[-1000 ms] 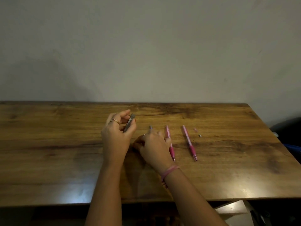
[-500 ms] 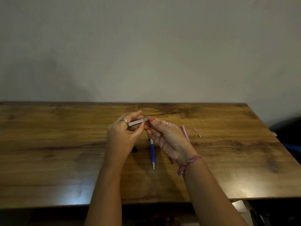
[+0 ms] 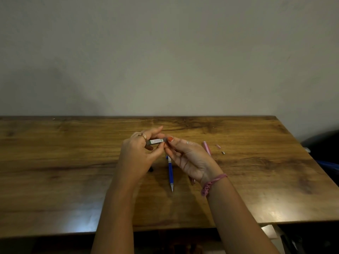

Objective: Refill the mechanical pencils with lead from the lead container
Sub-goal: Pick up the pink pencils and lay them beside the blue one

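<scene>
Wooden table against plain wall

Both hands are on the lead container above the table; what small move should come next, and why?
Probably the right hand pulls the cap end open: the left hand grips the lead container, the right fingertips pinch its end, and the blue pencil lies waiting below.

lead container: white label with a green patch at one end | small print on the label: too fine to read | blue mechanical pencil: no legible marking | readable text elsewhere: none
</scene>
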The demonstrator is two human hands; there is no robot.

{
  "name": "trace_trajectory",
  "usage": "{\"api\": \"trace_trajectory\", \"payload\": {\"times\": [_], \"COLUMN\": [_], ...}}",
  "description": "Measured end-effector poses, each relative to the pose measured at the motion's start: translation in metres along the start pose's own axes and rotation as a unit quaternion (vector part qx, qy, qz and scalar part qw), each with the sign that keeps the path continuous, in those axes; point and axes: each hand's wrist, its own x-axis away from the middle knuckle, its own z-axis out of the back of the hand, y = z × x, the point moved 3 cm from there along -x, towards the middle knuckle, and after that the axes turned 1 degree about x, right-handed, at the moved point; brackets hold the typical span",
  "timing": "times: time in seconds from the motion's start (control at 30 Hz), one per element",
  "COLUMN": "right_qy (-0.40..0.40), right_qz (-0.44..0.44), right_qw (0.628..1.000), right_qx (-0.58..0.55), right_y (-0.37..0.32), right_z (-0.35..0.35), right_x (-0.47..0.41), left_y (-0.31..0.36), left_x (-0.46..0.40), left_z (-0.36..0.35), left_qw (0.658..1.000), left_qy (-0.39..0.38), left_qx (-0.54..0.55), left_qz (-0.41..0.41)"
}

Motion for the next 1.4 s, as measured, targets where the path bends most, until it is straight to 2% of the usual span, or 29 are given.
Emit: {"api": "trace_trajectory", "payload": {"times": [0.2, 0.3, 0.4, 0.57, 0.73, 0.87, 1.0, 1.27, 1.4], "right_qy": [0.002, 0.019, 0.050, 0.075, 0.084, 0.101, 0.076, 0.054, 0.045], "right_qz": [0.003, 0.033, 0.095, 0.229, 0.313, 0.341, 0.356, 0.386, 0.390], "right_qw": [1.000, 0.999, 0.989, 0.927, 0.863, 0.852, 0.852, 0.818, 0.819], "right_qx": [0.008, 0.034, 0.106, 0.288, 0.388, 0.384, 0.377, 0.423, 0.419], "right_y": [0.001, 0.000, -0.004, -0.012, -0.024, -0.029, -0.036, -0.042, -0.041], "right_z": [0.000, -0.001, -0.005, -0.016, -0.020, -0.017, -0.019, -0.026, -0.028], "right_x": [0.000, 0.000, 0.001, 0.007, 0.016, 0.019, 0.026, 0.035, 0.036], "left_y": [0.002, -0.001, -0.002, -0.007, -0.002, 0.000, 0.005, 0.015, 0.018], "left_x": [0.001, 0.002, 0.002, 0.003, 0.003, 0.004, 0.004, 0.002, 0.002], "left_z": [0.002, 0.001, -0.001, -0.007, -0.012, -0.016, -0.020, -0.023, -0.024], "left_qw": [1.000, 0.999, 0.996, 0.973, 0.946, 0.936, 0.912, 0.919, 0.924], "left_qy": [-0.008, -0.007, -0.007, 0.014, -0.010, -0.032, -0.049, 0.000, 0.019], "left_qx": [-0.008, 0.011, 0.049, 0.125, 0.203, 0.235, 0.297, 0.289, 0.288], "left_qz": [-0.006, 0.034, 0.080, 0.192, 0.251, 0.260, 0.279, 0.267, 0.253]}}
